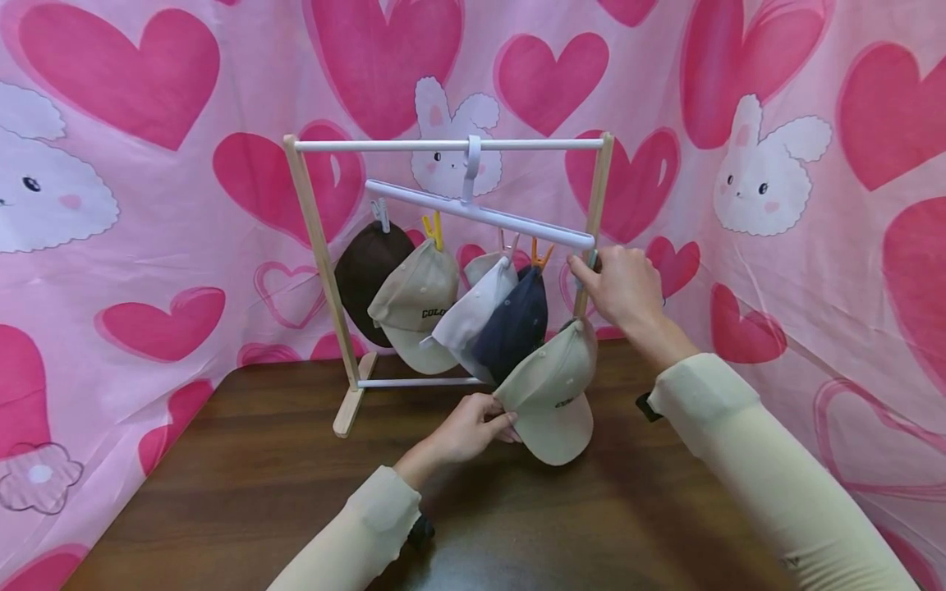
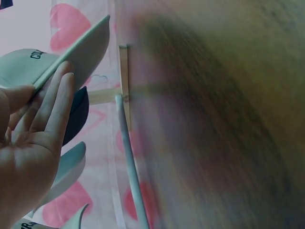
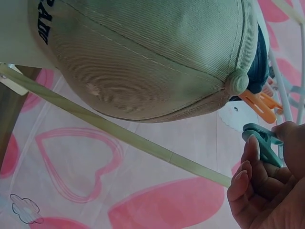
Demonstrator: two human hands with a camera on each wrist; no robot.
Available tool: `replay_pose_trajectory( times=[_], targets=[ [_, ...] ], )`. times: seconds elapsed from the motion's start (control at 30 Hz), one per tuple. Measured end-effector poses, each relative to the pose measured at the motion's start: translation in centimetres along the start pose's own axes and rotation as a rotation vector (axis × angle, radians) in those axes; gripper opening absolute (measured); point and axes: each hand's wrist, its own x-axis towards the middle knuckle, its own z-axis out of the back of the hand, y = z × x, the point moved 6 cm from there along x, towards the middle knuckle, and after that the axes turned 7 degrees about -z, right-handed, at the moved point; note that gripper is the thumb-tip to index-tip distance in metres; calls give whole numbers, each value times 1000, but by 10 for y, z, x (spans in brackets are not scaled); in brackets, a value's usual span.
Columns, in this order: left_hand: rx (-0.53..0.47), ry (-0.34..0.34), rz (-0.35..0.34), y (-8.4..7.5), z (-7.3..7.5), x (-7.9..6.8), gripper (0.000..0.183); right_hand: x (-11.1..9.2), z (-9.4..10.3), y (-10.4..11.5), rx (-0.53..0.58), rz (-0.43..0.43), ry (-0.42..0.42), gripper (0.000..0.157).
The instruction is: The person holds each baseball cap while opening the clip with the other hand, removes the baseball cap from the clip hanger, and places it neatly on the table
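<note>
My left hand (image 1: 467, 428) pinches a light beige baseball cap (image 1: 550, 377) near its brim, thumb on one side and fingers on the other; the brim points down. With my right hand (image 1: 626, 283) I pinch a teal clip (image 3: 263, 144) at the low right end of a white hanger (image 1: 517, 220). A gap separates the clip from the cap's top. Four clips on the tilted hanger carry other caps: a dark brown cap (image 1: 365, 279), a tan cap (image 1: 421, 295), a white cap (image 1: 476, 316) and a navy cap (image 1: 521, 320) behind the beige one.
The hanger hooks over the top bar (image 1: 384, 146) of a wooden-legged rack (image 1: 321, 254). This rack stands on a dark wooden table (image 1: 259, 476). A pink heart-and-rabbit curtain (image 1: 251, 74) closes off the back and sides.
</note>
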Motion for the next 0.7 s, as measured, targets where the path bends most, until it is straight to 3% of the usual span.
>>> replay_pose_trajectory(
  times=[0.7],
  targets=[
    [-32,87,12,-2,-7,-3,19,1,6,1,-33,-6,-6,42]
  ],
)
